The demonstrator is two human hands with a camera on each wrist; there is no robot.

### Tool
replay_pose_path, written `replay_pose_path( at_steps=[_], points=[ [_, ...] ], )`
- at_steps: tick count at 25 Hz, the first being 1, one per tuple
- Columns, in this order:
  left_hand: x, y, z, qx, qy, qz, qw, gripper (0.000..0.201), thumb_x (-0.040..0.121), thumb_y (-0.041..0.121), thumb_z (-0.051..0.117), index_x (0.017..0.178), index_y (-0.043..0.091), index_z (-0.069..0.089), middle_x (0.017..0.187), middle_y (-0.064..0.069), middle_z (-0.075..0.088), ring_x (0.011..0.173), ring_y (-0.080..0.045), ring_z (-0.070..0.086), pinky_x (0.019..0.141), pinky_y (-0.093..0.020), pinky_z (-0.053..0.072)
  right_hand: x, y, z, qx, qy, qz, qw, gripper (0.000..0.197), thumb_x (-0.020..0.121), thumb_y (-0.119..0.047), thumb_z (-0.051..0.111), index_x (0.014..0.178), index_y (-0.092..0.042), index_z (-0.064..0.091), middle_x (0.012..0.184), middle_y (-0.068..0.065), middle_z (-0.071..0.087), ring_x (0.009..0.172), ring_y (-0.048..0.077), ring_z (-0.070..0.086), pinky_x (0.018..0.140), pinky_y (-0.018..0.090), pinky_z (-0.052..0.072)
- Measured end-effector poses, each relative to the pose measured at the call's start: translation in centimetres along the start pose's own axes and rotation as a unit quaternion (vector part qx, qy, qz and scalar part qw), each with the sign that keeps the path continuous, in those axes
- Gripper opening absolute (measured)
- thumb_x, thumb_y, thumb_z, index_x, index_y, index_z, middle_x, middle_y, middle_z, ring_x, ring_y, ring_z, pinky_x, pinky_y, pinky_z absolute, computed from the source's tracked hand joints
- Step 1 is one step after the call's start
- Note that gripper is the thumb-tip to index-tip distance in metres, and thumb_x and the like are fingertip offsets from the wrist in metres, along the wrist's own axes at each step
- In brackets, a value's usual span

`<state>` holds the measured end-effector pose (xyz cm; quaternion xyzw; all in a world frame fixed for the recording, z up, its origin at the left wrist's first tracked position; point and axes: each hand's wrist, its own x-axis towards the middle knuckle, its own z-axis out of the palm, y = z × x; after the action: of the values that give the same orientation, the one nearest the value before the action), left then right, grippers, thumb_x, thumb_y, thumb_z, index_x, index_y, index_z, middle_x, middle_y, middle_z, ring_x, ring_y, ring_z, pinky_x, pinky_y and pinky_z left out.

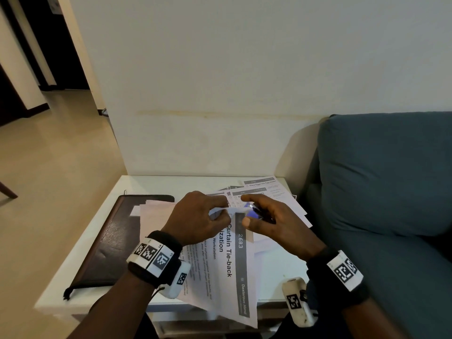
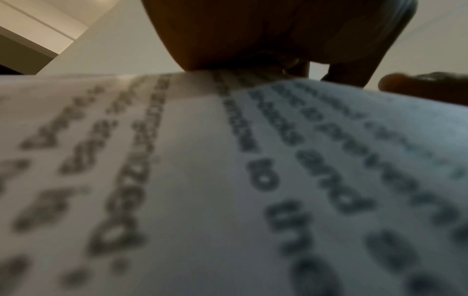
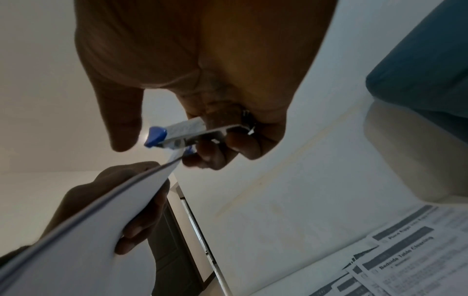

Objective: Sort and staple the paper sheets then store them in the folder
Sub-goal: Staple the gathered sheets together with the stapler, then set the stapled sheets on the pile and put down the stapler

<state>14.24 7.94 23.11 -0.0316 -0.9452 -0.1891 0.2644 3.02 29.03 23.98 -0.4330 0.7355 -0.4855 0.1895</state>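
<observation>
Held above a white table [image 1: 102, 243], in front of the body: a thin bundle of printed sheets [image 1: 232, 270], long axis running away from the person, near end hanging past the table edge, far corner raised to the stapler [image 1: 253, 211]. Readable on the top sheet, text turned sideways: "Curtain Tie-back", "Workstation", the number "2683" in a grey band, lower down "Dexterous Hand". White paper, black print, slightly curved.

Left hand [image 1: 195, 218] pinching the far end of the bundle, thumb on top, fingers [image 3: 142, 226] curled beneath. Right hand [image 1: 271, 221] curled around a small stapler with blue tip and metal body, nose pointing left toward the sheet corner; corner of the sheets lying in its mouth in the right wrist view.

More printed sheets [image 1: 269, 194] fanned on the far right of the table; headings "Place Eggs into Egg Holder" and "Bedside Table Cleaning" partly legible. Dark brown folder [image 1: 107, 241] lying open at left, pale papers [image 1: 154, 209] on it. Teal sofa cushion [image 1: 391, 172] beside the table.
</observation>
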Motion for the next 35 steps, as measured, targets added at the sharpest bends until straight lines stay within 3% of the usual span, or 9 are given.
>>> replay_pose_path(
  at_steps=[2, 5, 10, 14, 16, 20, 24, 31, 35],
  points=[
    [-0.2, -0.4, -0.3, -0.043, 0.017, -0.008, 0.999, 0.023, 0.092, 0.043, 0.048, 0.078, 0.030, 0.060, 0.074, 0.023, 0.065, 0.048, -0.006, 0.059, 0.048, -0.012, 0.040, 0.1, 0.3, 0.1, 0.042, 0.019, 0.004, 0.999, 0.056, 0.080, -0.056, 0.077, 0.129, -0.033, 0.062, 0.120, -0.020, 0.069, 0.111, 0.003, 0.065, 0.091, 0.023, 0.054],
    [-0.6, -1.4, -1.0, -0.107, 0.036, -0.066, 0.991, 0.028, 0.100, 0.038, 0.047, 0.081, 0.021, 0.058, 0.073, 0.017, 0.068, 0.056, -0.011, 0.067, 0.048, -0.019, 0.048, 0.5, 1.4, 0.5, 0.186, 0.108, 0.041, 0.976, 0.048, 0.079, -0.056, 0.074, 0.102, -0.015, 0.066, 0.074, -0.007, 0.058, 0.068, 0.011, 0.050, 0.055, 0.026, 0.035],
    [-2.5, -4.0, -2.8, -0.218, 0.135, -0.194, 0.947, 0.027, 0.108, 0.028, 0.050, 0.083, 0.018, 0.054, 0.068, 0.005, 0.060, 0.059, -0.011, 0.055, 0.057, -0.026, 0.043, 0.4, 3.9, 3.6, 0.344, 0.115, 0.077, 0.929, 0.037, 0.099, -0.042, 0.059, 0.110, -0.009, 0.069, 0.083, 0.012, 0.061, 0.079, 0.029, 0.046, 0.070, 0.043, 0.034],
    [-4.7, -7.7, -3.6, -0.320, 0.243, -0.304, 0.864, 0.030, 0.109, 0.031, 0.047, 0.103, 0.003, 0.059, 0.101, -0.019, 0.068, 0.094, -0.037, 0.064, 0.079, -0.041, 0.053, 0.6, 3.4, 7.3, 0.321, 0.058, 0.081, 0.942, 0.036, 0.099, -0.047, 0.055, 0.108, -0.018, 0.075, 0.085, 0.008, 0.060, 0.069, 0.018, 0.039, 0.058, 0.036, 0.019],
    [-5.8, -9.6, -3.9, -0.349, 0.272, -0.340, 0.830, 0.028, 0.109, 0.027, 0.047, 0.108, 0.002, 0.060, 0.110, -0.017, 0.070, 0.102, -0.035, 0.066, 0.087, -0.040, 0.055, 1.9, 2.6, 9.8, 0.254, 0.033, 0.068, 0.964, 0.008, 0.090, -0.026, 0.073, 0.090, -0.018, 0.074, 0.078, -0.001, 0.067, 0.060, 0.014, 0.041, 0.050, 0.025, 0.026],
    [-7.9, -13.8, -4.9, -0.365, 0.304, -0.408, 0.780, 0.018, 0.108, 0.028, 0.049, 0.106, 0.015, 0.062, 0.108, -0.007, 0.075, 0.096, -0.025, 0.071, 0.084, -0.042, 0.057, 6.1, 2.4, 14.8, 0.243, 0.054, 0.080, 0.965, 0.012, 0.090, 0.000, 0.070, 0.087, -0.010, 0.066, 0.065, -0.011, 0.067, 0.049, -0.001, 0.050, 0.045, 0.014, 0.036],
    [-11.1, -18.9, -5.7, -0.380, 0.208, -0.531, 0.728, 0.013, 0.100, 0.019, 0.059, 0.113, 0.019, 0.061, 0.110, -0.002, 0.074, 0.104, -0.027, 0.070, 0.093, -0.045, 0.055, 11.0, 4.7, 19.8, 0.265, 0.051, 0.147, 0.952, 0.006, 0.092, -0.004, 0.070, 0.095, -0.009, 0.069, 0.069, -0.008, 0.067, 0.050, 0.007, 0.044, 0.043, 0.020, 0.030],
    [-15.8, -28.9, -1.9, -0.243, 0.061, -0.619, 0.744, 0.041, 0.092, -0.003, 0.055, 0.132, 0.005, 0.053, 0.126, -0.012, 0.061, 0.109, -0.030, 0.056, 0.085, -0.035, 0.043, 20.2, 11.0, 28.4, 0.229, 0.050, 0.261, 0.936, 0.005, 0.090, -0.013, 0.074, 0.092, -0.009, 0.071, 0.077, 0.010, 0.064, 0.052, 0.016, 0.042, 0.041, 0.021, 0.027],
    [-17.0, -33.1, 0.8, -0.147, 0.014, -0.638, 0.756, 0.038, 0.092, 0.008, 0.056, 0.130, 0.007, 0.050, 0.125, -0.018, 0.061, 0.110, -0.038, 0.058, 0.091, -0.046, 0.052, 23.6, 15.2, 32.0, 0.122, 0.047, 0.281, 0.951, 0.007, 0.091, -0.018, 0.069, 0.093, -0.012, 0.070, 0.086, 0.006, 0.070, 0.071, 0.025, 0.063, 0.060, 0.031, 0.051]
  ],
)
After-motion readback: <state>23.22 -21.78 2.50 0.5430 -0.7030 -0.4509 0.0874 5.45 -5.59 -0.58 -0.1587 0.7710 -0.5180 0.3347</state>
